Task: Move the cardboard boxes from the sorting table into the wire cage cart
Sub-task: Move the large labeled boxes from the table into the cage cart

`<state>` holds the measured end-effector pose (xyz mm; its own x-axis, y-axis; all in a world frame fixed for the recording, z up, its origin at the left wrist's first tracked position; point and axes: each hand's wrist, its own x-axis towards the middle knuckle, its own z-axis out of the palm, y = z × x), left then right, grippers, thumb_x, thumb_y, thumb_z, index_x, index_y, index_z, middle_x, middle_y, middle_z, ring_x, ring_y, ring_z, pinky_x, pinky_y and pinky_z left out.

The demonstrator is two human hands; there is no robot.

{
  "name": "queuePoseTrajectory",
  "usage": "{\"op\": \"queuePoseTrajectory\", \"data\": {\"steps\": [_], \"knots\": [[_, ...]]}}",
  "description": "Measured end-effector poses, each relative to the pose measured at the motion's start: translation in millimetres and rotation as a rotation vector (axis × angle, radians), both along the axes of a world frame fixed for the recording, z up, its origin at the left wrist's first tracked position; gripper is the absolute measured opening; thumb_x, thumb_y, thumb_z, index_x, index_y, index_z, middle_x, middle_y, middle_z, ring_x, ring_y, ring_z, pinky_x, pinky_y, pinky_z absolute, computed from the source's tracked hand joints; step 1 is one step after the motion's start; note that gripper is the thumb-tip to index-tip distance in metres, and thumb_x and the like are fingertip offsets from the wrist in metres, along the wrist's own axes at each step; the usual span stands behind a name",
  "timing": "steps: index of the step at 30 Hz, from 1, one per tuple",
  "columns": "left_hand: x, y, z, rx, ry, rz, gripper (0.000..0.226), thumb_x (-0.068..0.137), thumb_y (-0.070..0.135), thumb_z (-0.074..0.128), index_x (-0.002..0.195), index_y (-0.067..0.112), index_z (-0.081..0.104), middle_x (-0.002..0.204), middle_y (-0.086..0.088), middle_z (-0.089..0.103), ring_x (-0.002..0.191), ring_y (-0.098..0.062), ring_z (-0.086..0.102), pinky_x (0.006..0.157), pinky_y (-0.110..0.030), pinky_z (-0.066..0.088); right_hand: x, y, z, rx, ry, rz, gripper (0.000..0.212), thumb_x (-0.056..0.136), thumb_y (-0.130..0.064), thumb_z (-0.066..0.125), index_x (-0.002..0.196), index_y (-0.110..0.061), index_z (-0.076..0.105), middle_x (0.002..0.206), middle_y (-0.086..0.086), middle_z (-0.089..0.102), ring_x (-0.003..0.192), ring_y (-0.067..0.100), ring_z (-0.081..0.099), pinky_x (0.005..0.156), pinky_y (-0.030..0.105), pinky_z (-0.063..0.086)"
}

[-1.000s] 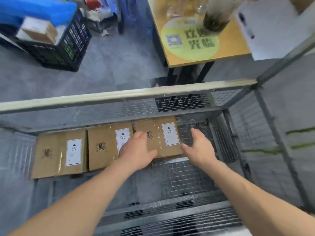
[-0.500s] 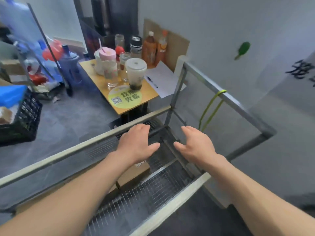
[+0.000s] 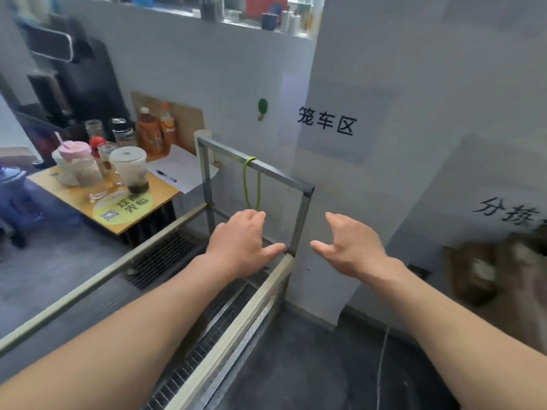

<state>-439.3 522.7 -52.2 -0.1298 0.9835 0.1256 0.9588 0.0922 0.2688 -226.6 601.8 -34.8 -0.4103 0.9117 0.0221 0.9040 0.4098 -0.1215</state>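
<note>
Wall now beyond wire cage cart

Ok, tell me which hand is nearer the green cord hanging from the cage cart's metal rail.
Left. The left hand is just below the green cord; the right hand is farther right, beyond the corner post.

Soft, even indoor light washes the pale painted wall to a cool grey-white; shadows are faint and diffuse. The brown cardboard boxes at the right edge smear into heavy motion blur, and the blue plastic container at the left edge is soft too. The wide lens bows the rails of the grey metal wire cage cart and stretches both forearms toward the bottom corners. The left hand and right hand read fairly sharp at centre.
</note>
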Motion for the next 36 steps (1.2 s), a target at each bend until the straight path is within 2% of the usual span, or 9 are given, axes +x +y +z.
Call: {"op": "queuePoseTrajectory", "data": {"steps": [6,16,23,27,29,32,34,36], "knots": [[77,-7,29,0.036,0.019,-0.119,0.079,0.085,0.074,0.049,0.139,0.017,0.046,0.145,0.000,0.048,0.137,-0.019,0.041,0.105,-0.045,0.043,86,-39,26,0.017,0.013,-0.139,0.066,0.089,-0.063,0.055,0.134,-0.014,0.050,0.136,0.004,0.060,0.125,0.027,0.056,0.099,0.043,0.047],[167,-13,55,0.093,0.038,-0.398,0.083,0.084,0.076,0.044,0.145,0.019,0.041,0.150,0.001,0.043,0.141,-0.019,0.036,0.106,-0.042,0.038,182,-110,54,0.075,0.004,-0.446,0.069,0.089,-0.063,0.055,0.139,-0.016,0.049,0.139,0.005,0.059,0.126,0.027,0.056,0.100,0.043,0.047],[204,-39,51,0.110,0.023,-0.604,0.082,0.083,0.078,0.038,0.138,0.017,0.047,0.144,-0.002,0.050,0.134,-0.022,0.043,0.102,-0.043,0.041,213,-185,55,0.087,-0.022,-0.641,0.063,0.089,-0.063,0.057,0.134,-0.019,0.051,0.131,0.003,0.062,0.117,0.027,0.060,0.092,0.044,0.051],[232,-61,47,0.097,-0.002,-0.722,0.086,0.086,0.078,0.037,0.146,0.016,0.041,0.149,-0.003,0.047,0.138,-0.022,0.041,0.105,-0.044,0.041,241,-227,51,0.080,-0.023,-0.724,0.045,0.087,-0.064,0.056,0.111,-0.027,0.054,0.118,0.000,0.066,0.106,0.024,0.061,0.079,0.039,0.047],[247,-70,45,0.095,-0.004,-0.772,0.086,0.086,0.079,0.036,0.145,0.017,0.042,0.149,-0.003,0.047,0.137,-0.023,0.042,0.104,-0.045,0.042,254,-248,47,0.090,-0.002,-0.768,0.048,0.086,-0.064,0.057,0.116,-0.026,0.055,0.120,-0.001,0.064,0.106,0.022,0.059,0.078,0.036,0.046],[272,-85,43,0.073,-0.013,-0.835,0.086,0.086,0.079,0.039,0.147,0.018,0.040,0.151,-0.003,0.045,0.138,-0.023,0.043,0.103,-0.048,0.044,276,-282,41,0.111,0.026,-0.857,0.050,0.084,-0.066,0.059,0.119,-0.030,0.052,0.111,-0.005,0.063,0.087,0.015,0.051,0.063,0.030,0.038],[291,-98,41,0.061,-0.025,-0.878,0.085,0.086,0.079,0.041,0.146,0.018,0.041,0.149,-0.003,0.047,0.136,-0.023,0.045,0.102,-0.048,0.045,292,-304,38,0.092,0.026,-0.923,0.052,0.083,-0.068,0.057,0.120,-0.032,0.052,0.108,-0.007,0.063,0.084,0.014,0.050,0.063,0.032,0.042],[311,-114,39,0.051,-0.050,-0.924,0.083,0.085,0.079,0.042,0.143,0.020,0.044,0.145,-0.001,0.051,0.131,-0.022,0.050,0.099,-0.046,0.048,309,-327,35,0.072,0.019,-0.986,0.047,0.081,-0.069,0.054,0.112,-0.034,0.053,0.108,-0.008,0.065,0.085,0.015,0.054,0.064,0.035,0.045]]}}
